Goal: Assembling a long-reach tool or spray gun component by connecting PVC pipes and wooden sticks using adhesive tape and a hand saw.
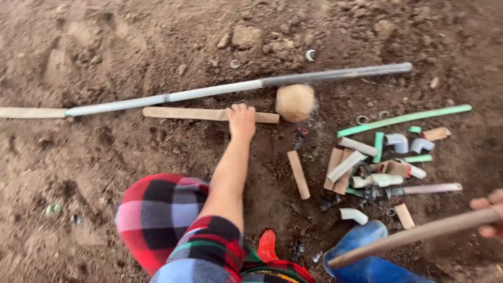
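Left grip: my left hand (241, 119) presses flat, unclenched, on the short tan pipe (209, 113) lying near the long grey pipe (236, 87).
Right grip: right hand (490, 213) grasping a brown stick (414, 234).
Advice: I'd steady the pipe firmly.

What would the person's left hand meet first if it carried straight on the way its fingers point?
The left hand lies on a short tan pipe piece, fingers pointing away. Straight ahead, it would probably first meet the long grey pipe lying across the soil.

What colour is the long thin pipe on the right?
Green; the long thin pipe lies on the dirt, clearest in the head view.
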